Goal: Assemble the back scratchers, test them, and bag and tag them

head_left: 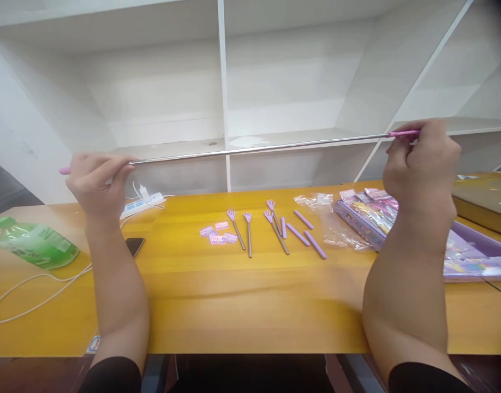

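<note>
A telescopic back scratcher point(250, 148) is pulled out long and held nearly level above the table. My left hand point(99, 177) is closed round its left end, where a pink tip pokes out past the fingers. At the other end, my right hand point(422, 155) pinches the pink part, and its far end is hidden in the fingers. Below on the table lie several short metal back scratchers with lilac hand-shaped heads point(248, 218). Beside them are several loose purple tubes point(315, 244). Small pink printed cards point(216, 239) lie to their left.
At the left are a green bottle point(40, 243), white cable point(25, 314), power strip point(142, 204) and phone point(135, 246). On the right stand a purple box point(490, 245) with wrapped packets, clear plastic wrap point(340, 226) and a brown box point(483, 199). White shelving point(222, 65) rises behind.
</note>
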`<state>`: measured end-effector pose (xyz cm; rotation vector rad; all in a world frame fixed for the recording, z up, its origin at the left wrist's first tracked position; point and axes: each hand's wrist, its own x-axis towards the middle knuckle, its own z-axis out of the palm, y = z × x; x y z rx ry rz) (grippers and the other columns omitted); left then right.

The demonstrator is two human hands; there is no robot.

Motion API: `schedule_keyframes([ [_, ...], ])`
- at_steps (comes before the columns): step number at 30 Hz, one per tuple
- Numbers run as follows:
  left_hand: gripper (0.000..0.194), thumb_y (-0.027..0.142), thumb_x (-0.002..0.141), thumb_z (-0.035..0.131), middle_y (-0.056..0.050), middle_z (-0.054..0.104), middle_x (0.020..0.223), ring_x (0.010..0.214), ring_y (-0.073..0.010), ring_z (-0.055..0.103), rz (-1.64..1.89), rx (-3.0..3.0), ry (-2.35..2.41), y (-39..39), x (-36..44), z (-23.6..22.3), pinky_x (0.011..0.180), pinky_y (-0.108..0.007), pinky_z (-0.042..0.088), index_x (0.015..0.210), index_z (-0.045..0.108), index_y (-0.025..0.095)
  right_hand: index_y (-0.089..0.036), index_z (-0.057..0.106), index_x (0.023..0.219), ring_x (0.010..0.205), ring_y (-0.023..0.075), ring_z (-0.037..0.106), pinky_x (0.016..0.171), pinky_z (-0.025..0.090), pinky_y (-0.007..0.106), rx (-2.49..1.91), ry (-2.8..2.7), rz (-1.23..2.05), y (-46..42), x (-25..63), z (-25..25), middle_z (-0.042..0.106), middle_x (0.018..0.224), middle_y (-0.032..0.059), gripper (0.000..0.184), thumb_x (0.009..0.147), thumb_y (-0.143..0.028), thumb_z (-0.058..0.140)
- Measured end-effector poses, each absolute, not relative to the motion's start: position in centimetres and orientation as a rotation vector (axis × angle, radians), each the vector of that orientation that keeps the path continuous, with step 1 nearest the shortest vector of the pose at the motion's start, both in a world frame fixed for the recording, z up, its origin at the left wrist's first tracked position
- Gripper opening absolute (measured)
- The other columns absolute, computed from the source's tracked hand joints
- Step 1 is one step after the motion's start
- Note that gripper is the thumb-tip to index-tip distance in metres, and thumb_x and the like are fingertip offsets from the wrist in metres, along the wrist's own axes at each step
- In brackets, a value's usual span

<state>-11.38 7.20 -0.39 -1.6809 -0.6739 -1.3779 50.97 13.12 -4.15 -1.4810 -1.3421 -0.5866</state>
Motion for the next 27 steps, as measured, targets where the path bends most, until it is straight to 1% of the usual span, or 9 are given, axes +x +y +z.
schedule_keyframes([
  [2, 0.025, 0.063, 0.102, 0.074, 0.001, 0.076, 0.082, 0.081, -0.0222, 0.054, -1.385, -1.679, -0.674, 7.0, -11.6, -0.3, 0.071, -0.044, 0.037, 0.117, 0.088, 0.048, -0.019, 0.068, 0.130, 0.090, 0.0279, 0.070, 0.082, 0.044, 0.039, -1.482, -1.345, -0.598, 13.1, 50.6, -4.2, 0.079, 0.103, 0.0179, 0.036, 0.100, -0.009, 0.051],
  [4, 0.027, 0.064, 0.102, 0.073, 0.000, 0.076, 0.082, 0.081, -0.0227, 0.055, -1.381, -1.683, -0.679, 6.7, -11.6, -0.2, 0.070, -0.044, 0.037, 0.118, 0.088, 0.049, -0.019, 0.067, 0.129, 0.092, 0.0283, 0.070, 0.083, 0.043, 0.039, -1.474, -1.344, -0.601, 13.1, 50.2, -4.3, 0.078, 0.103, 0.0172, 0.037, 0.099, -0.009, 0.050],
  [7, 0.021, 0.058, 0.102, 0.076, 0.001, 0.077, 0.083, 0.080, -0.0219, 0.056, -1.387, -1.686, -0.694, 6.4, -11.6, -0.1, 0.072, -0.045, 0.039, 0.117, 0.088, 0.048, -0.022, 0.065, 0.127, 0.092, 0.0288, 0.069, 0.083, 0.043, 0.038, -1.440, -1.354, -0.602, 13.2, 50.0, -4.3, 0.076, 0.102, 0.0156, 0.036, 0.099, -0.010, 0.047],
  [11, 0.016, 0.051, 0.101, 0.081, 0.001, 0.077, 0.083, 0.077, -0.0201, 0.055, -1.401, -1.684, -0.696, 6.2, -11.5, -0.1, 0.073, -0.046, 0.041, 0.113, 0.089, 0.044, -0.023, 0.065, 0.125, 0.090, 0.0293, 0.066, 0.084, 0.043, 0.040, -1.402, -1.348, -0.598, 13.1, 50.6, -4.4, 0.075, 0.100, 0.0168, 0.034, 0.100, -0.011, 0.044],
  [15, 0.012, 0.050, 0.101, 0.083, 0.003, 0.077, 0.083, 0.079, -0.0199, 0.054, -1.389, -1.675, -0.686, 6.6, -10.2, -0.3, 0.071, -0.043, 0.038, 0.107, 0.088, 0.041, -0.024, 0.065, 0.123, 0.085, 0.0257, 0.066, 0.085, 0.045, 0.039, -1.327, -1.384, -0.591, 13.0, 50.4, -4.3, 0.075, 0.097, 0.0151, 0.032, 0.102, -0.014, 0.043],
  [18, 0.021, 0.053, 0.105, 0.077, 0.001, 0.077, 0.084, 0.080, -0.0202, 0.051, -1.401, -1.688, -0.751, 6.9, -7.8, -0.8, 0.076, -0.043, 0.040, 0.104, 0.088, 0.036, -0.024, 0.065, 0.122, 0.082, 0.0235, 0.067, 0.081, 0.045, 0.036, -1.289, -1.440, -0.630, 12.7, 48.9, -4.3, 0.076, 0.095, 0.0106, 0.028, 0.106, -0.020, 0.043],
  [21, 0.035, 0.060, 0.109, 0.069, 0.000, 0.074, 0.081, 0.081, -0.0206, 0.051, -1.385, -1.707, -0.905, 7.0, -5.0, -1.3, 0.078, -0.041, 0.040, 0.102, 0.086, 0.031, -0.024, 0.064, 0.124, 0.083, 0.0226, 0.068, 0.076, 0.042, 0.034, -1.294, -1.520, -0.651, 12.4, 46.9, -4.4, 0.077, 0.098, 0.0077, 0.028, 0.108, -0.025, 0.042],
  [24, 0.041, 0.064, 0.109, 0.064, -0.003, 0.072, 0.080, 0.084, -0.0229, 0.055, -1.387, -1.728, -0.986, 6.8, -2.7, -1.9, 0.082, -0.042, 0.041, 0.102, 0.085, 0.029, -0.024, 0.065, 0.125, 0.086, 0.0217, 0.067, 0.071, 0.035, 0.033, -1.331, -1.585, -0.657, 12.0, 45.2, -4.5, 0.078, 0.101, 0.0073, 0.030, 0.106, -0.021, 0.042],
  [27, 0.037, 0.060, 0.109, 0.064, -0.007, 0.075, 0.084, 0.084, -0.0260, 0.057, -1.392, -1.752, -0.995, 6.6, -1.2, -2.5, 0.083, -0.045, 0.043, 0.101, 0.084, 0.030, -0.025, 0.066, 0.125, 0.085, 0.0188, 0.066, 0.068, 0.031, 0.031, -1.350, -1.652, -0.642, 11.6, 43.8, -4.7, 0.078, 0.104, 0.0054, 0.034, 0.103, -0.014, 0.042],
])
